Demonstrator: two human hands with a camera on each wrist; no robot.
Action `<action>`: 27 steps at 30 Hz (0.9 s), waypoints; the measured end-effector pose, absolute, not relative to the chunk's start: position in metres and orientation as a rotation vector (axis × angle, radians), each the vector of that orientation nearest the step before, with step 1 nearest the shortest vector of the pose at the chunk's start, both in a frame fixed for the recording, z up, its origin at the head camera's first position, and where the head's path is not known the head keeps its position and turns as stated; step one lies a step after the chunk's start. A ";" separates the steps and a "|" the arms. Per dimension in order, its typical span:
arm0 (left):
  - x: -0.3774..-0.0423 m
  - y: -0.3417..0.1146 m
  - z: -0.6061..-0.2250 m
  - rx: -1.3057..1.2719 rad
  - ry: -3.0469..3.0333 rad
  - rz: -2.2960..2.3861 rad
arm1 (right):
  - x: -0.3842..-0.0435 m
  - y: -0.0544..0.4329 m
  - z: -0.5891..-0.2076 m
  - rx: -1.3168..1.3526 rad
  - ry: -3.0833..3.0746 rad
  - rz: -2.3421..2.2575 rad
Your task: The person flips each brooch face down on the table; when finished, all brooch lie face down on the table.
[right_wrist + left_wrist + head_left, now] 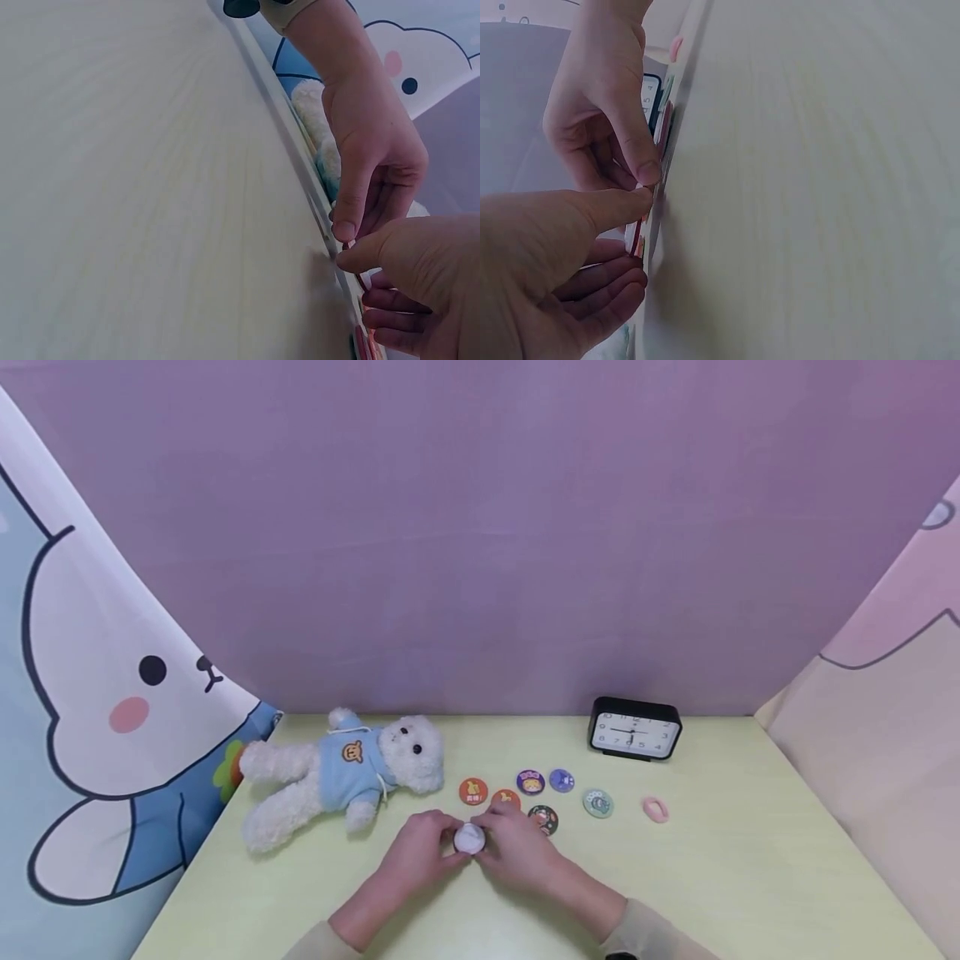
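On the pale yellow bench (720,877), just in front of some flat round badges, the left hand (422,850) and the right hand (523,847) pinch one small, flat, round disc with a white face (469,838), one hand on each side. I can't tell if it touches the bench. The right hand partly hides a small, round orange badge (507,797). A fluffy white toy bear in a blue top (352,772) lies to the left. A black box-shaped clock (634,730) stands at the back, right of the middle.
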State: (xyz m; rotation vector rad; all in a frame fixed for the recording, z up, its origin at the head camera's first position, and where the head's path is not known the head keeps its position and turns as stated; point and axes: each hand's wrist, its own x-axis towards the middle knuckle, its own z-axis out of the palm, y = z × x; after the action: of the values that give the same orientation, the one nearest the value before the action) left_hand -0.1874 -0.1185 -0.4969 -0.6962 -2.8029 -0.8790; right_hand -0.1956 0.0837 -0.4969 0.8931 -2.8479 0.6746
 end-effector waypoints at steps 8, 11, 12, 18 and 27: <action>-0.188 -0.120 -0.501 -0.656 -2.847 -0.917 | -0.193 0.082 -0.502 0.904 -2.863 0.657; -0.187 -0.122 -0.502 -0.636 -2.847 -0.904 | -0.193 0.081 -0.501 0.916 -2.868 0.659; -0.187 -0.122 -0.501 -0.621 -2.847 -0.901 | -0.193 0.081 -0.500 0.916 -2.876 0.669; -0.185 -0.123 -0.496 -0.539 -2.879 -0.904 | -0.199 0.098 -0.484 0.843 -2.895 0.799; -0.195 -0.088 -0.488 -0.745 -2.877 -0.850 | -0.202 0.142 -0.467 0.799 -2.865 0.826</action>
State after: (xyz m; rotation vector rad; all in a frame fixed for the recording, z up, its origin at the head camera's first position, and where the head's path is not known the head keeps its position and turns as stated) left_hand -0.1953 -0.0883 -0.4881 -0.7453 -2.8768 -0.8497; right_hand -0.2023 0.1425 -0.4672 0.7994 -2.8651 0.8264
